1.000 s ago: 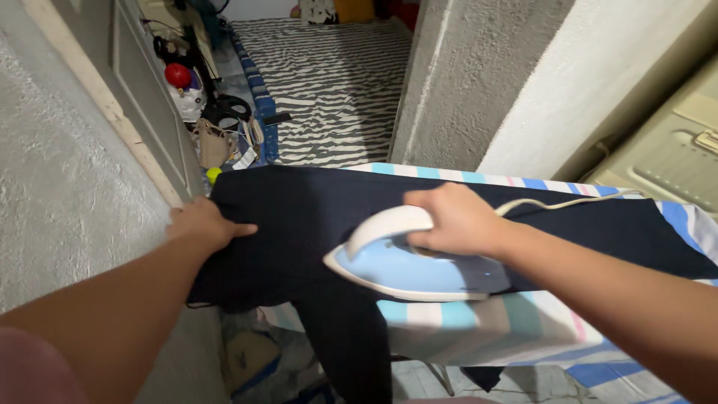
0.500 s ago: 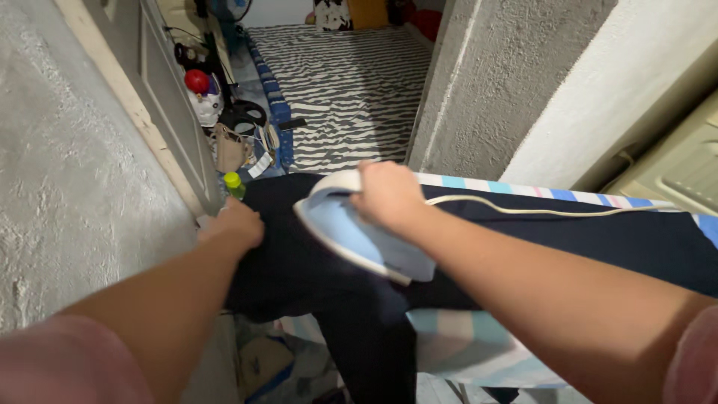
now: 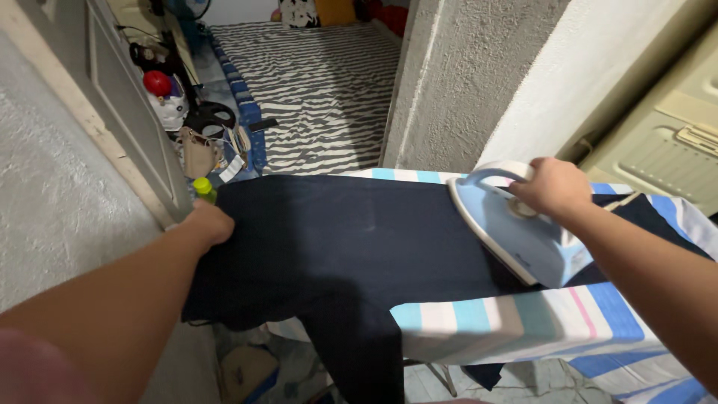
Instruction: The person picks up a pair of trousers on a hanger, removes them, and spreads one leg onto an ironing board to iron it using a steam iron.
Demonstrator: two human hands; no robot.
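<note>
A dark navy garment (image 3: 336, 239) lies spread over a striped ironing board (image 3: 523, 318), one part hanging off the near edge. My right hand (image 3: 557, 187) grips the handle of a light blue and white iron (image 3: 508, 228), which rests on the garment's right part. My left hand (image 3: 206, 223) presses flat on the garment's left edge, holding the cloth down.
A rough grey wall (image 3: 52, 202) runs along the left. Bags, a red ball and a yellow-green bottle (image 3: 202, 187) clutter the floor by the door. A zebra-striped mat (image 3: 321, 82) covers the floor beyond. A concrete pillar (image 3: 464, 82) rises behind the board, with a beige cabinet (image 3: 666, 150) at right.
The iron slid from the garment's left part, near my left hand, to the right side. My left hand stayed on the cloth's left edge.
</note>
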